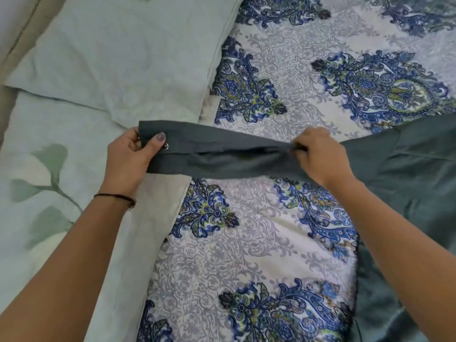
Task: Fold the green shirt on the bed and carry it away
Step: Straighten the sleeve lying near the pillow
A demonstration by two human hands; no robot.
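Observation:
The dark green shirt [407,174] lies on the bed at the right, its body running off the right edge. One long sleeve stretches leftward across the patterned bedspread [246,243]. My left hand [133,159] grips the sleeve's cuff, thumb on top beside a small metal snap. My right hand [318,154] pinches the same sleeve farther along, near the shoulder. The sleeve is held taut between both hands, slightly above the bed.
A pale green pillow [128,53] lies at the upper left on a light sheet with a leaf print [42,181]. The bed's beige edge [14,33] shows at the far left. A dark thread bracelet sits on my left wrist.

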